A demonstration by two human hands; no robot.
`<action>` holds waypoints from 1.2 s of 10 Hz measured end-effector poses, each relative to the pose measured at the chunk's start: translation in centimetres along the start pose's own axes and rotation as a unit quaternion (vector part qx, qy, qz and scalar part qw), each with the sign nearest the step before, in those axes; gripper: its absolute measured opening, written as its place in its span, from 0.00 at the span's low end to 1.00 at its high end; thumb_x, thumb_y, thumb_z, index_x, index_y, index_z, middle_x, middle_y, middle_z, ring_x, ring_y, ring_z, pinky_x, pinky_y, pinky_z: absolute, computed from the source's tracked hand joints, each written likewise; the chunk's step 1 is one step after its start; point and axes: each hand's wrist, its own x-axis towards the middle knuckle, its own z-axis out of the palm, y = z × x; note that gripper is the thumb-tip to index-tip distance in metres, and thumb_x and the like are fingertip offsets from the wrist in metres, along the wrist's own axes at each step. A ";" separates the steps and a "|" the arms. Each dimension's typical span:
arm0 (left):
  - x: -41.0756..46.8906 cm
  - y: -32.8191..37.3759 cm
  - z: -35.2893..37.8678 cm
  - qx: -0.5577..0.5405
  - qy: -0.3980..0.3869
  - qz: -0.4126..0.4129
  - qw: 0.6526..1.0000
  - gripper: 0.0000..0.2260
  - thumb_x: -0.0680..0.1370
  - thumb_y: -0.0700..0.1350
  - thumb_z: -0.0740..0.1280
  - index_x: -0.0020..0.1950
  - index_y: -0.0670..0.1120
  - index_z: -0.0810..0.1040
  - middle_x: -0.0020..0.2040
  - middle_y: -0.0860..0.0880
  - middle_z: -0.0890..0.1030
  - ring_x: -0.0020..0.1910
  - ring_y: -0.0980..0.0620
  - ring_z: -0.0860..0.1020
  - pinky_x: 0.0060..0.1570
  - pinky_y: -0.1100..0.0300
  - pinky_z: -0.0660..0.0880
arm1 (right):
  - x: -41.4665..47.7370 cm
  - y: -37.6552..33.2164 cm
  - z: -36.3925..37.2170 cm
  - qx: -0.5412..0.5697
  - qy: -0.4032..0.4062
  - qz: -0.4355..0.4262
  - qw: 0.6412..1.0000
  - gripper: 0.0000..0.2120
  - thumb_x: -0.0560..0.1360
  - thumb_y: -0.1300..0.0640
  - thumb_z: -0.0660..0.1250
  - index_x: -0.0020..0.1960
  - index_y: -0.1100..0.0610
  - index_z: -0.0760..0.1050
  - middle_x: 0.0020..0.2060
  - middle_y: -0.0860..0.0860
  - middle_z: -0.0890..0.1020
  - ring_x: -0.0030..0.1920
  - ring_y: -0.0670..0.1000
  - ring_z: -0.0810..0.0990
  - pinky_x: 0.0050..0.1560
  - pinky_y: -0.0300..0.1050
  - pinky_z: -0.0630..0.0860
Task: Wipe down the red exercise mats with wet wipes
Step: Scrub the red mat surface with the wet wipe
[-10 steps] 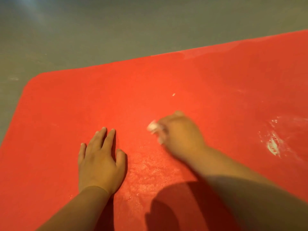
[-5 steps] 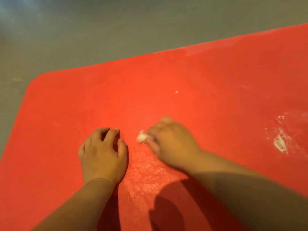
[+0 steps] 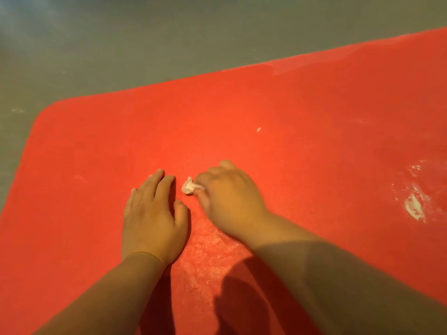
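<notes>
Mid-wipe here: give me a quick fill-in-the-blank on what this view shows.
1. The right hand grips a crumpled wipe coloured ____.
2. The left hand rests on the red mat, holding ____.
3. The pale smear on the mat lies to the ____ of both hands.
Missing words: white; nothing; right.

Smooth, matt grey-green floor (image 3: 150, 39) across the upper part of the view and down the left edge. Pale bluish patch of glare (image 3: 14, 18) in the far top-left corner. Faint whitish scuff (image 3: 18, 110) near the left edge; tiny pale speck (image 3: 63, 72) further up. Dim, warm light overall.
</notes>
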 end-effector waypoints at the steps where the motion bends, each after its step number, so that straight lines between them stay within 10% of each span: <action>1: 0.1 0.0 0.0 0.001 -0.003 -0.005 1.000 0.25 0.73 0.49 0.56 0.69 0.46 0.71 0.73 0.46 0.68 0.72 0.46 0.64 0.72 0.45 0.58 | 0.4 5.4 -3.0 -0.040 0.015 0.058 0.997 0.05 0.74 0.54 0.67 0.48 0.47 0.80 0.42 0.47 0.83 0.45 0.54 0.75 0.43 0.45 0.68; 3: 0.1 0.2 -0.2 0.002 -0.008 -0.003 1.000 0.25 0.73 0.50 0.55 0.70 0.45 0.71 0.73 0.46 0.67 0.72 0.47 0.63 0.73 0.45 0.57 | -1.1 15.0 -8.1 -0.116 0.150 0.392 0.900 0.15 0.77 0.49 0.62 0.48 0.58 0.81 0.44 0.61 0.83 0.50 0.63 0.77 0.48 0.51 0.73; 6: 0.2 0.1 -0.2 0.000 -0.005 -0.001 1.000 0.25 0.72 0.49 0.56 0.69 0.45 0.72 0.73 0.46 0.68 0.72 0.46 0.64 0.71 0.44 0.59 | -0.7 1.3 -0.9 -0.011 -0.011 -0.009 1.000 0.07 0.75 0.54 0.65 0.51 0.47 0.80 0.42 0.46 0.81 0.45 0.51 0.74 0.43 0.47 0.74; 9: 0.3 0.1 -0.2 0.003 -0.009 -0.002 1.000 0.25 0.72 0.49 0.56 0.69 0.45 0.72 0.72 0.46 0.68 0.72 0.46 0.64 0.72 0.45 0.59 | 0.5 15.1 -7.1 -0.098 0.162 0.390 0.901 0.13 0.76 0.52 0.62 0.53 0.56 0.81 0.48 0.60 0.83 0.51 0.63 0.77 0.48 0.51 0.73; 12: 0.3 0.1 -0.1 0.001 -0.005 -0.003 1.000 0.25 0.72 0.48 0.56 0.68 0.45 0.72 0.72 0.45 0.69 0.71 0.45 0.65 0.71 0.44 0.61 | 0.8 1.1 0.6 0.013 0.000 0.008 1.000 0.10 0.75 0.55 0.63 0.53 0.48 0.80 0.43 0.47 0.80 0.46 0.52 0.72 0.45 0.48 0.72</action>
